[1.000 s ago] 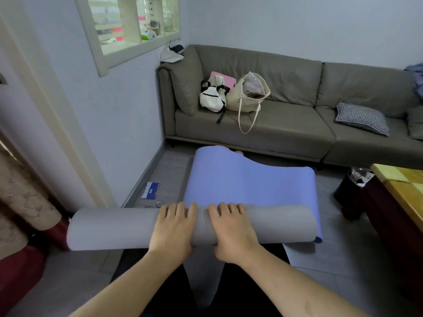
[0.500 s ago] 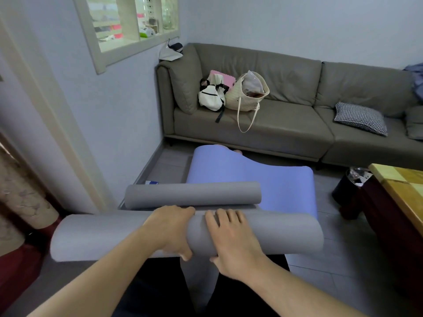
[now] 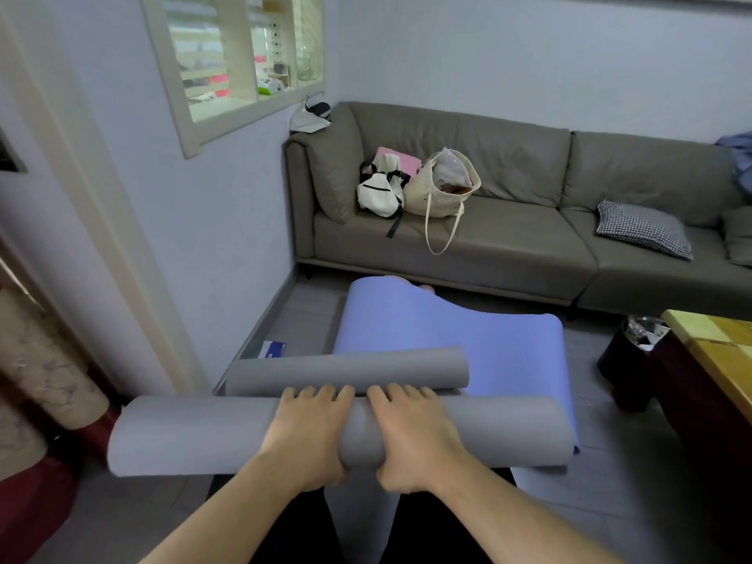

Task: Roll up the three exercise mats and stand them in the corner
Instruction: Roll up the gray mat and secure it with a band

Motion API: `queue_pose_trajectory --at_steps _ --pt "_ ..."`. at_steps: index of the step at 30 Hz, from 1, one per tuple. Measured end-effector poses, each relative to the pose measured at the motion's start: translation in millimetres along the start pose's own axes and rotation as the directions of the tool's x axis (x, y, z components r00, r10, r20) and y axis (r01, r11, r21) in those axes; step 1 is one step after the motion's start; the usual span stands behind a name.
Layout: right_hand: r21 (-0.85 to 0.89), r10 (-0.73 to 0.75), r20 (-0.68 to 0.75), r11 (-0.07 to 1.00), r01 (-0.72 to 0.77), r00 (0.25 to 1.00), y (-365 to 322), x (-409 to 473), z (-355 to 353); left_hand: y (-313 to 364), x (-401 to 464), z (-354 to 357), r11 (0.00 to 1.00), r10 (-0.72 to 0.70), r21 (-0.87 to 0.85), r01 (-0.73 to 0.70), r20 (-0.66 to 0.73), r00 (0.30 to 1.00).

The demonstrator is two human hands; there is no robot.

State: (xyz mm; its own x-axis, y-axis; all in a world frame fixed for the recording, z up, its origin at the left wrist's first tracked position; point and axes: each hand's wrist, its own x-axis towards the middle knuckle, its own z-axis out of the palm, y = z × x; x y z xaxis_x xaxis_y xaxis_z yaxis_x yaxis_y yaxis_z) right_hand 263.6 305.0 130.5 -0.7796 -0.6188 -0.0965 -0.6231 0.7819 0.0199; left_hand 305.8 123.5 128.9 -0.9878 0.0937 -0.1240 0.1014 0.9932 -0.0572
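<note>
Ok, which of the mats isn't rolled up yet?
The blue-purple foam mat, spread out on the floor toward the grey sofa. The two grey ones are rolls: one under both hands, the smaller one just beyond.

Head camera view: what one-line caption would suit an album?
Both hands grip a rolled grey mat, second grey roll and unrolled blue mat beyond.

Grey rolls (image 3: 195,433), lilac mat (image 3: 488,352) (houndstooth cushion (image 3: 643,229))

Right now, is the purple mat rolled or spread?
Spread: the purple mat lies open, bulging at its far end, beyond the grey rolls.
</note>
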Motion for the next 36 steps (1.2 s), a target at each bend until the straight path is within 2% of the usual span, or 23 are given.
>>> queue_pose_trajectory --at_steps 7,12,18,23,28,30,33,36 --pt "-0.050 -0.021 -0.066 0.999 0.018 0.998 -4.0 -10.8 11.4 -4.9 3.8 -5.1 0.998 0.031 -0.049 -0.030 0.036 0.999" --pt "-0.081 0.034 -0.164 0.996 -0.047 0.986 -10.0 -12.2 26.7 -10.1 14.6 -13.5 0.994 0.069 -0.090 -0.060 0.100 0.993" --pt "-0.084 -0.002 -0.173 0.996 -0.013 0.985 -7.3 -19.0 0.9 -15.2 10.4 -23.9 0.988 0.098 -0.121 -0.093 0.033 0.995" --pt "-0.063 -0.004 -0.148 0.998 -0.005 0.989 -14.9 -37.5 11.9 -13.1 7.7 -24.2 0.981 0.136 -0.167 -0.103 0.202 0.970" --pt "-0.098 0.024 -0.095 0.995 -0.034 0.995 -16.9 -26.5 10.8 -12.5 13.5 -33.2 0.974 0.121 -0.221 -0.059 0.279 0.953" --pt "-0.057 0.005 -0.030 0.998 -0.007 1.000 -11.9 -17.8 2.7 -11.6 13.8 -28.5 0.978 0.099 -0.203 -0.048 0.246 0.964" --pt "0.016 0.003 0.057 1.000 -0.004 0.998 -1.2 -0.7 -11.4 -6.0 7.8 -5.8 0.997 0.050 -0.053 -0.047 0.044 0.998" --pt "0.048 0.018 0.113 0.999 -0.023 0.993 2.9 10.6 -20.2 1.0 3.6 10.4 0.999 0.037 0.010 -0.037 -0.048 0.998"
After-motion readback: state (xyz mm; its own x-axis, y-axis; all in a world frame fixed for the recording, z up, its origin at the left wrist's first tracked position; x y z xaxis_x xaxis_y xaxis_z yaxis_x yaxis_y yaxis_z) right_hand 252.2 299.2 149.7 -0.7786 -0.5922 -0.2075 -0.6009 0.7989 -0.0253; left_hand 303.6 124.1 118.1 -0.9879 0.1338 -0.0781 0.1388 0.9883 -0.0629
